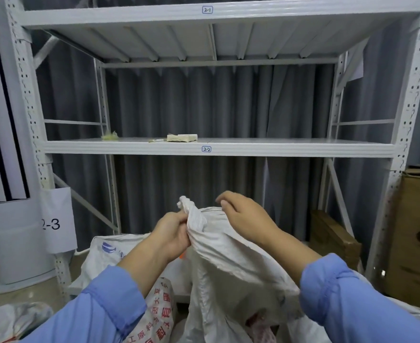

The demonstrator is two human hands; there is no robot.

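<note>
As seen from the head camera, which looks down past two blue sleeves, a white woven sack [228, 256] stands upright in front of the person, low in the middle of the view. Its mouth is twisted into a knot [188, 206] at the top.

The left hand [171, 233] is closed around the sack's gathered neck just below the knot. The right hand [243, 216] lies over the sack's shoulder with its fingers loosely bent toward the knot, not touching it and holding nothing that shows.

Judging by this, the work is at the knot, which is whole and tight. If the sack is being opened, almost everything is left to do. What is inside cannot be seen.

Around it:
- A sack with red printed characters [159, 310] is pressed against the near side.
- A sack with a blue logo [105, 253] lies behind on the left. Both sacks crowd the floor.
- A white metal shelf rack [303, 147] rises behind, with tiers labelled 2-1 and 2-2.
- The 2-2 tier holds a small stack of cards [182, 137] and a yellowish scrap [110, 136].
- A grey curtain [204, 102] hangs behind the rack.
- Cardboard boxes [417, 231] stand to the right.
- A tall white air-conditioning unit [6, 144] stands to the left, beside a paper sign [58, 221] reading 2-3.
</note>
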